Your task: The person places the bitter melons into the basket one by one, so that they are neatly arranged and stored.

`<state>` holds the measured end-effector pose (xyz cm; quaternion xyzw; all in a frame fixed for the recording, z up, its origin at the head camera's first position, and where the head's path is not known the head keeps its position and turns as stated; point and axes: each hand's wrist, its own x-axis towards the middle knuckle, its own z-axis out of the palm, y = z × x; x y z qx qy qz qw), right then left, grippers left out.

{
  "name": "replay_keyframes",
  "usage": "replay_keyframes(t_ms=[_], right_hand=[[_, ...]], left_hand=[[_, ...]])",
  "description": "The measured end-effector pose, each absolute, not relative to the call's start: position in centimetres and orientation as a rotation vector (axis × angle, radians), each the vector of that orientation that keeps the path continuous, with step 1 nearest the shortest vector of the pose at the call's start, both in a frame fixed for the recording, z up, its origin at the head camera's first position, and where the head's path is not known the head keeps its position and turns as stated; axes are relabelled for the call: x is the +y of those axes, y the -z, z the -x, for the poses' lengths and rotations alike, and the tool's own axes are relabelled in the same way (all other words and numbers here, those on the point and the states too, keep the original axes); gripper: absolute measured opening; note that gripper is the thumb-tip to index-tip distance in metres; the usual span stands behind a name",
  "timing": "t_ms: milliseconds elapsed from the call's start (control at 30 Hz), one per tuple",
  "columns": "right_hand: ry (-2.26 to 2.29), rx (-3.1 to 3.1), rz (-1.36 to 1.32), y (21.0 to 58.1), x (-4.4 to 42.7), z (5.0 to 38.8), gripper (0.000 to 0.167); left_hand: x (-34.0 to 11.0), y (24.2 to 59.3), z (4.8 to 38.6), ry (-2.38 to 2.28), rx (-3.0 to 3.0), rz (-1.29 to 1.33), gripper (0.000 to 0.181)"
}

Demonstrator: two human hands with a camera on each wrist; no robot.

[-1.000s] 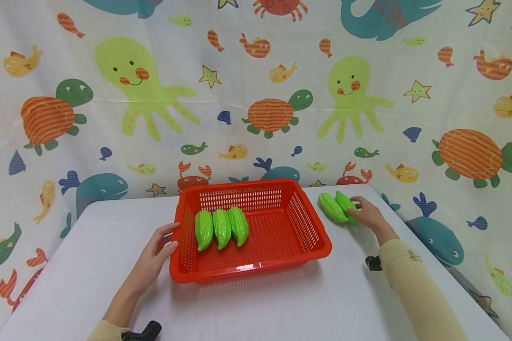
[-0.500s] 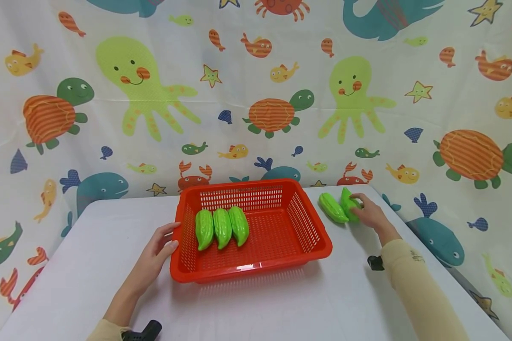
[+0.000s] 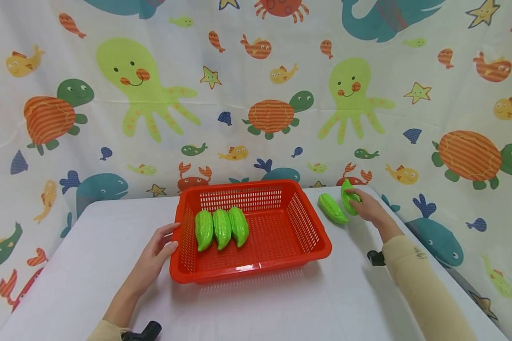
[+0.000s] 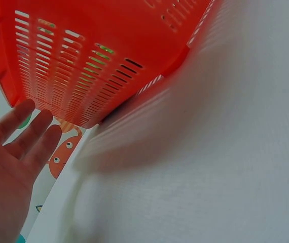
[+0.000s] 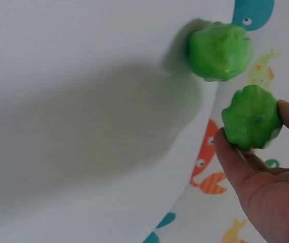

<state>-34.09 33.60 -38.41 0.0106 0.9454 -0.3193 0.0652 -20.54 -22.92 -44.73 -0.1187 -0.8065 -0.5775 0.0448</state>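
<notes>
The basket (image 3: pixel 256 266) looks like glossy plastic, the gourds (image 3: pixel 222 228) ridged and shiny, the table (image 3: pixel 256 310) matt, the backdrop (image 3: pixel 234 109) creased cloth.

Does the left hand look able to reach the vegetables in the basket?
Likely yes: the left hand is at the left rim of the basket, close to the vegetables, and nothing covers them.

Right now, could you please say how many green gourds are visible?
5: three gourds in the red basket, one gourd on the table, one held gourd in the right hand.
</notes>
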Motion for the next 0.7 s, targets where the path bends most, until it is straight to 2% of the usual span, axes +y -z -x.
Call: replay_keyframes(t_ms=[700], right_hand=[[1.245, 2.745, 0.303, 32.0, 25.8, 32.7, 0.038]], left_hand=[[-22.9, 44.6, 20.6, 1.776, -2.453, 0.380, 0.052]])
